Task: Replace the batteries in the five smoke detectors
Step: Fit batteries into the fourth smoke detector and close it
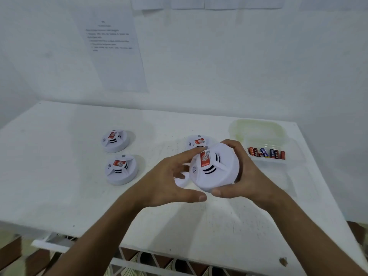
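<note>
A white round smoke detector (217,168) with a red label is lifted above the table, tilted toward me. My right hand (241,176) grips its right rim, thumb under the near edge. My left hand (169,180) is spread beside it, the forefinger touching its top near the label and the thumb reaching under. Two more detectors lie at the left, one further back (114,140) and one nearer (121,169). Another detector (196,142) peeks out behind the held one. A white part (182,181) is partly hidden under my left hand.
A clear plastic tub (266,150) at the right holds several red and blue batteries (266,152). A second clear container (256,128) sits behind it. The white table (59,186) stands against a wall with a printed sheet (113,48). The table's near edge runs below my forearms.
</note>
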### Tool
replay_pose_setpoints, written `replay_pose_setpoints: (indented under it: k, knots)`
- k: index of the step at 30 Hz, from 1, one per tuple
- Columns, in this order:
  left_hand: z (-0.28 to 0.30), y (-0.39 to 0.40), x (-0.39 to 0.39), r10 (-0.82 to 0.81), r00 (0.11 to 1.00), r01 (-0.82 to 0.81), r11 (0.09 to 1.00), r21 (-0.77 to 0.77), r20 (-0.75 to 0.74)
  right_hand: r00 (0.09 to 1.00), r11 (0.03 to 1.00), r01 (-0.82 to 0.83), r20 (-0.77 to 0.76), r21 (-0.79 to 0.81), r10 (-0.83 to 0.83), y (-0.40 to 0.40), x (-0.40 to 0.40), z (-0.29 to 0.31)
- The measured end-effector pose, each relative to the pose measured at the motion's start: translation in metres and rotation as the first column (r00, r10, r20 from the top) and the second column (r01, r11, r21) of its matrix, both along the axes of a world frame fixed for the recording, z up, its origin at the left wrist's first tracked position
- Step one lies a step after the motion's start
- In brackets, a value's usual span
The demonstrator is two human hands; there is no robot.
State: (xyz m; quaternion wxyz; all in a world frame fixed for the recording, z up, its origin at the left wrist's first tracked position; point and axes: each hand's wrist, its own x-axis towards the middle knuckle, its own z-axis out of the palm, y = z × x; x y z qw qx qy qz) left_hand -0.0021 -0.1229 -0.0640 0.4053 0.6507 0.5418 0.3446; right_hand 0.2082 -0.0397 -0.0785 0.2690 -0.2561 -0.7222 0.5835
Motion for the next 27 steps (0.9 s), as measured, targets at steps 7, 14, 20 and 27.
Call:
replay_pose_setpoints:
  k: [7, 14, 20, 27]
  knots:
    - [0.005, -0.006, -0.025, 0.022, 1.0, -0.022, 0.997, 0.079, 0.005, 0.992, 0.993, 0.063, 0.099, 0.098, -0.073, -0.005, -0.015, -0.007]
    - [0.005, -0.008, -0.052, -0.01, 0.998, 0.014, 0.998, 0.058, -0.062, 0.972, 0.957, 0.1, 0.178, 0.271, -0.152, -0.013, -0.041, -0.015]
    - [0.005, -0.006, -0.081, -0.028, 0.98, 0.044, 0.996, 0.076, -0.195, 0.963, 0.944, 0.143, 0.179, 0.298, -0.202, -0.019, -0.067, -0.022]
    - [0.003, -0.006, -0.104, -0.065, 0.974, 0.087, 0.992, 0.096, -0.215, 0.95, 0.941, 0.181, 0.195, 0.286, -0.242, -0.028, -0.088, -0.025]
